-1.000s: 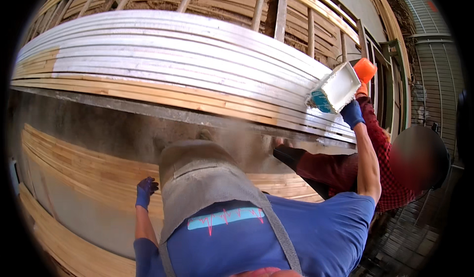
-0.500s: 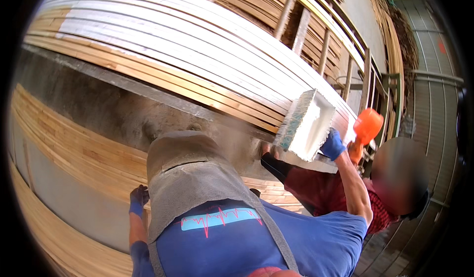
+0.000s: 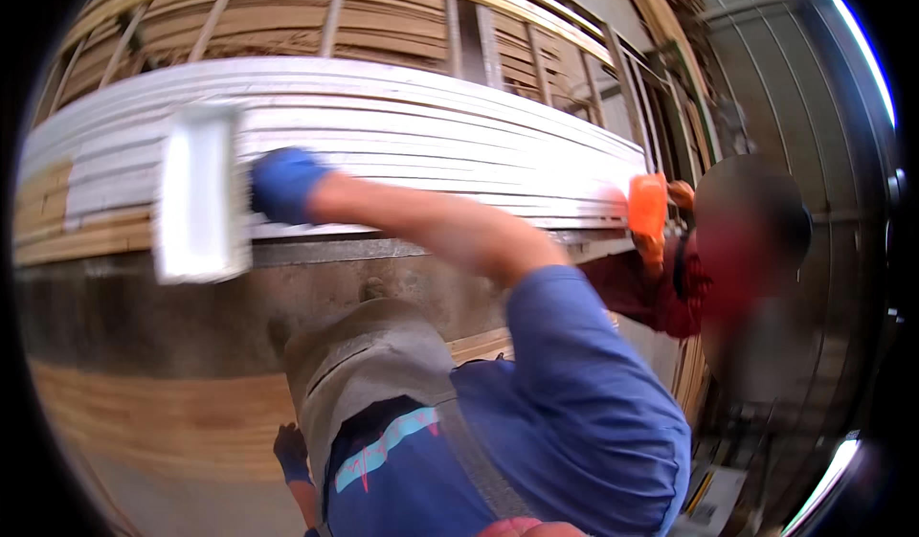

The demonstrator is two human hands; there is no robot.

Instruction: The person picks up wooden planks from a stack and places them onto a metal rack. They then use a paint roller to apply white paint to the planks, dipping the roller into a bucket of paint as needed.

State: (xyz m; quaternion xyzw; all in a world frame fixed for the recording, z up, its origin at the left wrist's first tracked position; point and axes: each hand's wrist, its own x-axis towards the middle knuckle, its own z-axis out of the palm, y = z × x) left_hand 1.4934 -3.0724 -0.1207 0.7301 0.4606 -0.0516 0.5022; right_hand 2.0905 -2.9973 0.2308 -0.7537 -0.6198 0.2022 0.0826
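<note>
My right hand (image 3: 287, 185), in a blue glove, is closed at the side of a wide, rectangular, brush-like painting tool (image 3: 201, 197) coated in white; motion blurs it, and my fingertips are hidden. The tool is over the left part of a row of long, narrow wooden boards (image 3: 421, 145), lying side by side and mostly covered in white paint. Bare wood (image 3: 91, 235) shows at their left end and near edge. My left hand (image 3: 291, 451), gloved in dark blue, hangs low beside my apron, with its fingers apart and nothing visible in it.
At the right end of the boards a co-worker in a red top (image 3: 684, 283) holds an orange object (image 3: 648, 207). Behind the boards stands a slatted rack (image 3: 330, 20) with stacked timber. More bare planks (image 3: 163, 408) lie near my left side.
My right hand has swept the tool from the right end of the boards to the left. White now covers more of the near boards. The co-worker's orange object is lower, and my view has turned.
</note>
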